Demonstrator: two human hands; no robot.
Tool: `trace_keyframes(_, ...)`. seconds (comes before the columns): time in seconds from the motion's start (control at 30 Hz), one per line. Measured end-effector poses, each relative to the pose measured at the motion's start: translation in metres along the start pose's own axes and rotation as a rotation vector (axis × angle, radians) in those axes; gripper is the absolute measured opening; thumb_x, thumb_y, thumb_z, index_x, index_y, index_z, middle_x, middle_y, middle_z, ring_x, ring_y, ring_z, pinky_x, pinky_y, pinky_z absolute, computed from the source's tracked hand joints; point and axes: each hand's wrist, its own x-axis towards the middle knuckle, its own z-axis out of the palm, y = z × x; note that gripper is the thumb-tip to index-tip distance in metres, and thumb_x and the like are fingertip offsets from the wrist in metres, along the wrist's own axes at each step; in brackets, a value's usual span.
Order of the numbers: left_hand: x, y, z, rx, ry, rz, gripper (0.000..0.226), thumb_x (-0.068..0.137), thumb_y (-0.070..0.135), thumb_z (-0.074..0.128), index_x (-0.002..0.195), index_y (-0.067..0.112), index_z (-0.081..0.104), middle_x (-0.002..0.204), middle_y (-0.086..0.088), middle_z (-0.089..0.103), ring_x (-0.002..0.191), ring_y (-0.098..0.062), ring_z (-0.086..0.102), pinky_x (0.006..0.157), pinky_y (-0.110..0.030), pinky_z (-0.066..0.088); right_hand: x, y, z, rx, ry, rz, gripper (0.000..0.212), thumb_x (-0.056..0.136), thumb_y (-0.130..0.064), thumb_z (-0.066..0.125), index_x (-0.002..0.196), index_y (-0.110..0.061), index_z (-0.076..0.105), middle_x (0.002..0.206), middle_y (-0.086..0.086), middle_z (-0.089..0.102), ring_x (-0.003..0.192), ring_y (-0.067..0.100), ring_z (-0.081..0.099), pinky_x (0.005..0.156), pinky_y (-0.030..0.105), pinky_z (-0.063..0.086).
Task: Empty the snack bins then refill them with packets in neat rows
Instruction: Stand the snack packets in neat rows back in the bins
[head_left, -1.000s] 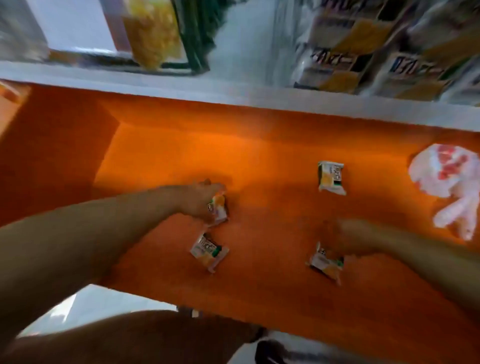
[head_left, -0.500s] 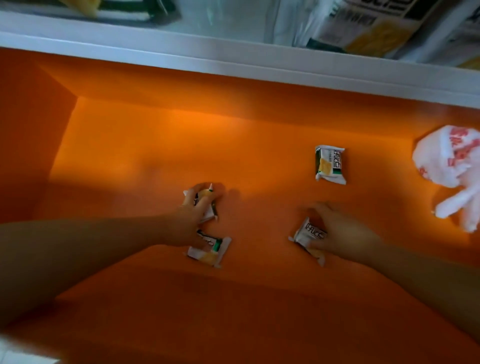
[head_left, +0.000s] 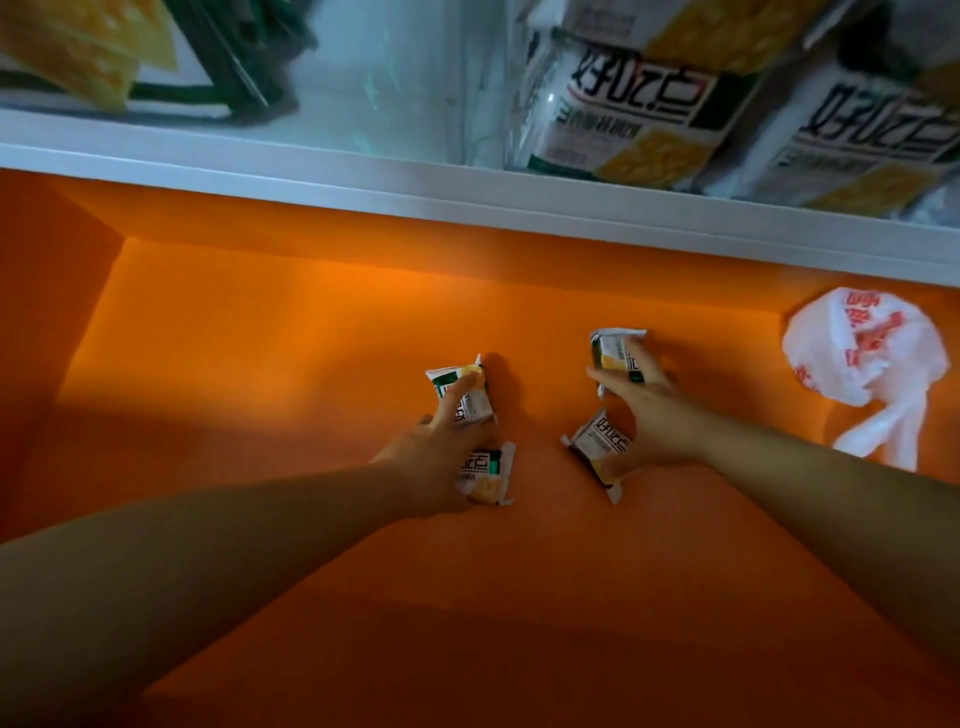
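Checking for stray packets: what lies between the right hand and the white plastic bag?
Nothing; bare bin floor from right hand to plastic bag, head view.

Four snack packets (head_left: 602, 447) in one orange bin (head_left: 260, 338); one white plastic bag (head_left: 862, 358).
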Motion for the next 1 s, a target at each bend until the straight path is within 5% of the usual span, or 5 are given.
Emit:
trace_keyframes(0.17, 0.006, -0.007, -0.004, 0.017, 0.029, -0.036, 0.083, 0.08, 0.027, 0.076, 0.147, 0.036, 0.028, 0.15, 0.002, -0.03, 0.124, -0.027, 0.049, 0.094, -0.03, 0.05, 0.006, -0.004, 0.005, 0.0, 0.072, -0.066, 0.083, 0.057, -0.033, 0.089, 0.127, -0.032, 0.045, 0.141, 0.004, 0.013, 0.125, 0.032, 0.039, 0.093, 0.036, 0.049)
trace_keyframes(0.3, 0.014, -0.012, -0.015, 0.039, -0.036, -0.034, 0.087, 0.075, 0.043, 0.077, 0.147, 0.038, 0.029, 0.146, 0.002, -0.043, 0.126, -0.029, 0.05, 0.094, -0.037, 0.051, 0.002, -0.008, 0.011, -0.027, 0.035, -0.097, 0.091, 0.058, -0.033, 0.088, 0.135, -0.032, 0.041, 0.142, 0.001, 0.009, 0.128, 0.03, 0.037, 0.093, 0.037, 0.05)
trace_keyframes(0.43, 0.02, -0.012, -0.031, 0.122, 0.025, -0.071, 0.067, 0.073, 0.059, 0.071, 0.134, 0.046, 0.046, 0.154, 0.002, -0.013, 0.13, -0.029, 0.038, 0.096, -0.041, 0.048, -0.012, -0.014, 0.014, -0.187, 0.029, -0.123, 0.098, 0.064, -0.036, 0.085, 0.144, -0.034, 0.028, 0.151, -0.003, -0.003, 0.13, 0.027, 0.039, 0.085, 0.031, 0.051)
trace_keyframes(0.57, 0.027, -0.013, -0.038, 0.259, 0.089, -0.054, 0.058, 0.075, 0.064, 0.065, 0.127, 0.043, 0.055, 0.153, -0.002, 0.006, 0.141, -0.031, 0.012, 0.109, -0.044, 0.031, -0.019, -0.014, 0.015, -0.147, 0.084, -0.141, 0.08, 0.072, -0.034, 0.081, 0.137, -0.034, 0.034, 0.151, -0.001, 0.004, 0.124, 0.026, 0.046, 0.081, 0.027, 0.054)
trace_keyframes(1.0, 0.016, 0.012, -0.049, 0.359, 0.008, 0.004, 0.066, 0.08, 0.071, 0.052, 0.139, 0.045, 0.04, 0.158, -0.005, 0.006, 0.141, -0.032, 0.018, 0.114, -0.045, 0.02, -0.038, -0.007, 0.001, 0.105, 0.134, -0.1, 0.071, 0.067, -0.031, 0.082, 0.122, -0.039, 0.039, 0.128, -0.002, 0.034, 0.112, 0.02, 0.048, 0.084, 0.034, 0.053)
